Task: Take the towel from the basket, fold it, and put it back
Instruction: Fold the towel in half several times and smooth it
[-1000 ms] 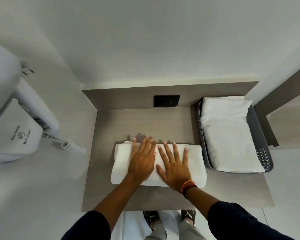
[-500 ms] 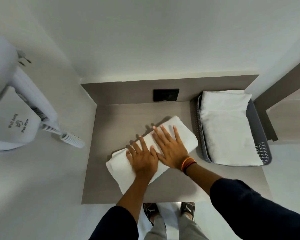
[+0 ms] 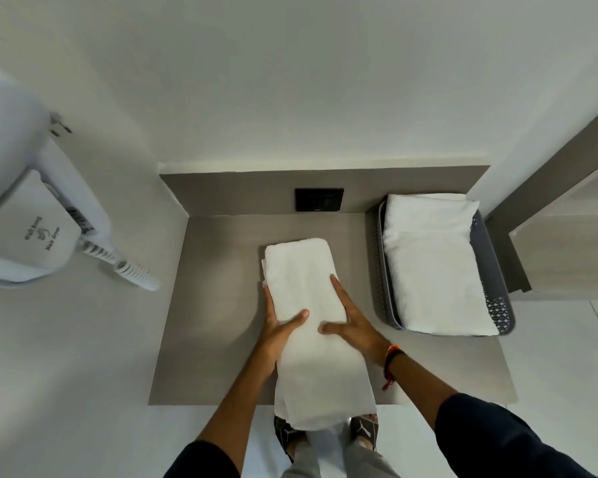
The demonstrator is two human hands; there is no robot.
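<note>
A white towel [image 3: 308,288], folded into a long narrow strip, lies on the grey counter [image 3: 214,305] pointing away from me, its near end hanging past the front edge. My left hand [image 3: 279,326] grips its left side and my right hand [image 3: 351,322] grips its right side, thumbs on top near the strip's middle. The grey perforated basket [image 3: 494,288] stands to the right against the back wall, with another folded white towel [image 3: 432,267] inside it.
A wall-hung hair dryer [image 3: 32,222] with a coiled cord [image 3: 132,270] is on the left wall. A black socket plate [image 3: 319,199] sits on the counter's back panel. A wooden cabinet [image 3: 567,253] borders the right. My feet show below the counter edge.
The towel has been turned from lying crosswise to lengthwise, near end over the front edge. My hands went from pressing flat on top to gripping its two long sides.
</note>
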